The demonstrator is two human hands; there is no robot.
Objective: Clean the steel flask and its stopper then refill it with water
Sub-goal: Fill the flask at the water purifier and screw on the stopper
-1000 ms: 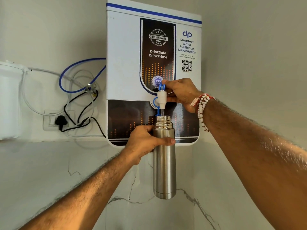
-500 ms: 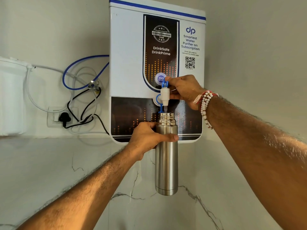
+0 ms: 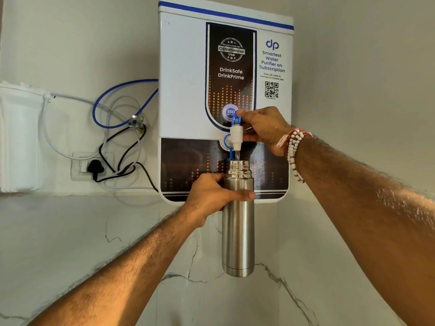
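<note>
While beneath tap [image 3: 236, 135], cylindrical steel flask [image 3: 237, 231] in left hand [image 3: 209, 196] grip, blue lever [image 3: 235, 120] in right hand [image 3: 261, 128] pinch.

Pale grey wall [image 3: 364, 67] above white veined marble panels [image 3: 58, 243]; socket [image 3: 76, 170], black plug [image 3: 95, 167] left.

Here's the tally: 1 steel flask [image 3: 238, 231], 1 water purifier [image 3: 183, 78], 1 tap [image 3: 236, 135], 2 hands, the left hand [image 3: 211, 196] and the right hand [image 3: 263, 128], 1 black plug [image 3: 95, 168], 1 blue hose [image 3: 117, 87], 1 white filter canister [image 3: 18, 137] far left.
</note>
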